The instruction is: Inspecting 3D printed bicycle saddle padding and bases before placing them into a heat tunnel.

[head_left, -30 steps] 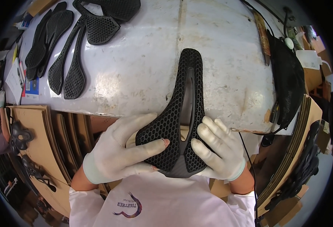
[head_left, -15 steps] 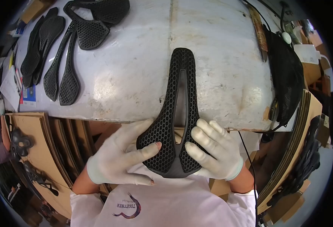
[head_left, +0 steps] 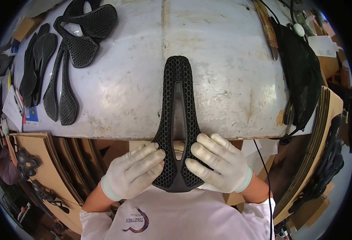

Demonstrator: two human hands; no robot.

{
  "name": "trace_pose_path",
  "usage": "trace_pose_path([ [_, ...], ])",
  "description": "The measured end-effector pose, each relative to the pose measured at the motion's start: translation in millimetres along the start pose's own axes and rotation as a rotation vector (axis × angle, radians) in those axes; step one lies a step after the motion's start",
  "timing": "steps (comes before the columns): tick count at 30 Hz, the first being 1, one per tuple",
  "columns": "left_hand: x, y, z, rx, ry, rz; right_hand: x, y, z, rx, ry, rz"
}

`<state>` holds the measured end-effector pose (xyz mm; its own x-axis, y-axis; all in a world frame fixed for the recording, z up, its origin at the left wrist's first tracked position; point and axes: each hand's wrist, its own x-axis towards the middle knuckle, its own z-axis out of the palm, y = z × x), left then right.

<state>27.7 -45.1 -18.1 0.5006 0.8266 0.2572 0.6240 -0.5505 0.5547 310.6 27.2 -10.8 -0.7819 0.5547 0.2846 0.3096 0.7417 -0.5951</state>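
So we've got a black honeycomb bike saddle (head_left: 166, 120) gripped from both sides: our left hand (head_left: 134, 174) has one edge of the wide rear (head_left: 169, 177), our right hand (head_left: 222, 164) the other, gloved fingers (head_left: 202, 171) laid on top. Its narrow nose (head_left: 178, 68) points away over the counter (head_left: 232, 100), and more black pieces (head_left: 81, 51) lie on the left.

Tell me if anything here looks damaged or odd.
The pale tabletop looks worn: brown stains, plus a tan patch near its front right edge, perhaps chipped. The black honeycomb saddle in your left hand and right hand shows no obvious damage.
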Motion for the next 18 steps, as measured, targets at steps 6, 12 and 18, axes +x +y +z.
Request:
trace_pose_path([
  [6,-1,5,3,-0.011,0.031,0.034,-7,3,5,-0.031,-0.01,-0.034],
  [12,7,17,-2,0.058,-0.024,-0.045,-5,4,6,-0.011,0.026,-0.032],
  [18,5,9,1,0.055,-0.007,-0.032,-5,5,5,-0.016,-0.002,-0.023],
])
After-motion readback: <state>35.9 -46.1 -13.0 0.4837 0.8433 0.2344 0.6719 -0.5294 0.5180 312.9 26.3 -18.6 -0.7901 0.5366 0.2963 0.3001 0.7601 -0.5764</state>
